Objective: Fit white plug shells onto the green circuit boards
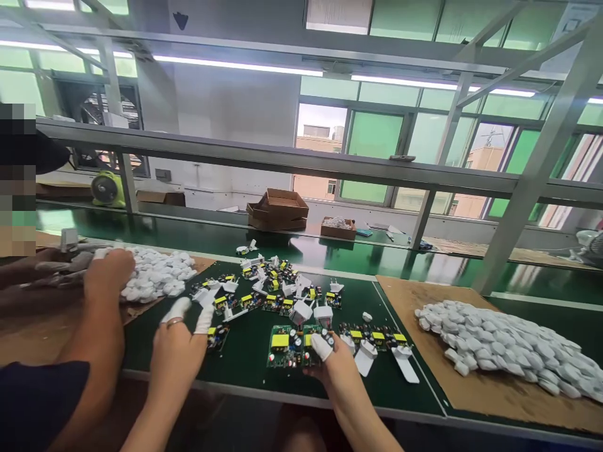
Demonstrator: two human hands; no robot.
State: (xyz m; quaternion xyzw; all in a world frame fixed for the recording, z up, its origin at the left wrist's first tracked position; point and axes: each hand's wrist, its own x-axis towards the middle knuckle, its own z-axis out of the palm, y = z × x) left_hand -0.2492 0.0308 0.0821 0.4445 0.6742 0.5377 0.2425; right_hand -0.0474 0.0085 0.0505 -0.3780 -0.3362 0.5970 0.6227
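Two boards (281,349) lengthwise, white ends (323,316) away

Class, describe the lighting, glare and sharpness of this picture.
Head view: tube lights glow white; head view: the rear green surface mirrors pale glare; head view, left edge: pixelated patch; head view: circuit boards too soft to read markings.

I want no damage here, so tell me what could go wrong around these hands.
The right hand grips boards close to the front edge of the table; a slip might drop them off it. Near the left hand, more boards lie jumbled in a heap, so pulling one out could snag its neighbours. The white pieces on the right are piled up, and a knock may scatter them.
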